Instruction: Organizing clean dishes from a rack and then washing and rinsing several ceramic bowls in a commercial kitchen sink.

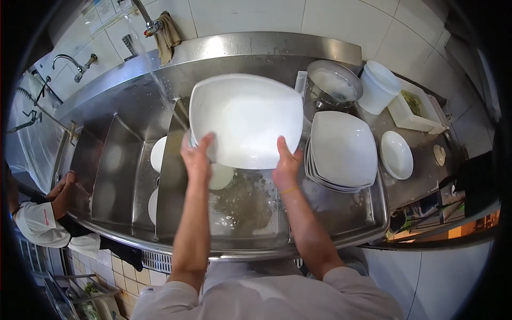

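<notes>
With both hands I hold a large white rectangular plate point(248, 117) with rounded corners, tilted up over the sink basin. My left hand point(197, 160) is closed on its near left corner, thumb on the upper face. My right hand point(286, 166) grips the near right corner in the same way; its other fingers are hidden under the plate. A stream of water point(156, 80) runs down on the far left and passes behind the plate's left edge. Below is cloudy water in the basin point(242, 213). To the right, several square white plates point(344, 146) stand stacked.
White dishes point(158, 154) show in the compartment to the left. A tap point(153, 25) with a brown cloth point(168, 34) is at the back. Rightward are a metal pan point(334, 82), a white bucket point(380, 88) and an oval bowl point(397, 154). Another person point(40, 224) works far left.
</notes>
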A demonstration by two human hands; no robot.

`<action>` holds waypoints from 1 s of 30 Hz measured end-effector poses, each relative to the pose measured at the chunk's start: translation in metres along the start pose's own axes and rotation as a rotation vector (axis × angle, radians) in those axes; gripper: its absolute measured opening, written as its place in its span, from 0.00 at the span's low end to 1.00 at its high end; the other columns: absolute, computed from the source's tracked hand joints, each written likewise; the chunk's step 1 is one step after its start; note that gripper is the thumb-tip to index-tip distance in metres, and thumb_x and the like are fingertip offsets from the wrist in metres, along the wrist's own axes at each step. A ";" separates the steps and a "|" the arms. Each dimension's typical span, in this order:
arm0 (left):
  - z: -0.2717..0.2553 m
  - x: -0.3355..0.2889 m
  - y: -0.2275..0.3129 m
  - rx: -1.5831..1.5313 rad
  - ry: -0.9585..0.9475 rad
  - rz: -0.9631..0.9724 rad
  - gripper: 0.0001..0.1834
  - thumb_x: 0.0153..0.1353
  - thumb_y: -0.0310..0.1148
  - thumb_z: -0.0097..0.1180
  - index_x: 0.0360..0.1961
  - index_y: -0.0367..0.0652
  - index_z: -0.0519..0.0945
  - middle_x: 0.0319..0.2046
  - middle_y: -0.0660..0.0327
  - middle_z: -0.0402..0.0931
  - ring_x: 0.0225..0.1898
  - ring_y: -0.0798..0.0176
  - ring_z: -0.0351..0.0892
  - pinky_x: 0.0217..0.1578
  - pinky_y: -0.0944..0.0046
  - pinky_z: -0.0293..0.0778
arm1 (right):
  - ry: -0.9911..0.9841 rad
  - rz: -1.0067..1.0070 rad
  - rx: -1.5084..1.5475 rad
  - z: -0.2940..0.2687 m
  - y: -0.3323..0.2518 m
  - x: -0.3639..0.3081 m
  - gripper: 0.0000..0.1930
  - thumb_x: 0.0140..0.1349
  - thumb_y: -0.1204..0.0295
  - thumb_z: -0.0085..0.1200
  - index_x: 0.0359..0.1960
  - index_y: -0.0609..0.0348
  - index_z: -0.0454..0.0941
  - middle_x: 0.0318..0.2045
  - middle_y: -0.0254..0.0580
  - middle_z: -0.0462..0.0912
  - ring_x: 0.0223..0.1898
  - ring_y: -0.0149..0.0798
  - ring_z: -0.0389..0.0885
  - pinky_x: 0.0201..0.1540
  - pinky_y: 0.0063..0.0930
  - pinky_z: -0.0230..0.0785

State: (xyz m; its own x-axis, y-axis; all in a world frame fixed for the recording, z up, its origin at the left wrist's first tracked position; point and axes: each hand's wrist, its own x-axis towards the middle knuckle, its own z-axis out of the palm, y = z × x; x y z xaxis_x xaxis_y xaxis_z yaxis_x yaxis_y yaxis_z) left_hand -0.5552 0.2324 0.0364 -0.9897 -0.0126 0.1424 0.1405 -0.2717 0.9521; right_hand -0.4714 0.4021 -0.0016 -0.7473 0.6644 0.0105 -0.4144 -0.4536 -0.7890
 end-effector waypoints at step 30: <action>0.225 -0.038 0.046 -0.660 -0.990 -0.306 0.26 0.64 0.41 0.39 0.60 0.39 0.62 0.52 0.57 0.70 0.52 0.62 0.70 0.55 0.61 0.64 | 0.471 -0.331 -0.326 -0.166 -0.239 0.017 0.13 0.54 0.76 0.59 0.42 0.64 0.77 0.37 0.41 0.81 0.36 0.34 0.78 0.40 0.28 0.70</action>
State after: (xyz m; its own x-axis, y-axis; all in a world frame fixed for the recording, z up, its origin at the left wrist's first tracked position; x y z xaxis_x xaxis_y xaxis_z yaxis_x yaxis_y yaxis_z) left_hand -0.5054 0.4365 0.1355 -0.4917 0.7950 0.3552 -0.4187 -0.5735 0.7041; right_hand -0.2992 0.6203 0.0852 -0.2696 0.9602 0.0731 -0.3491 -0.0267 -0.9367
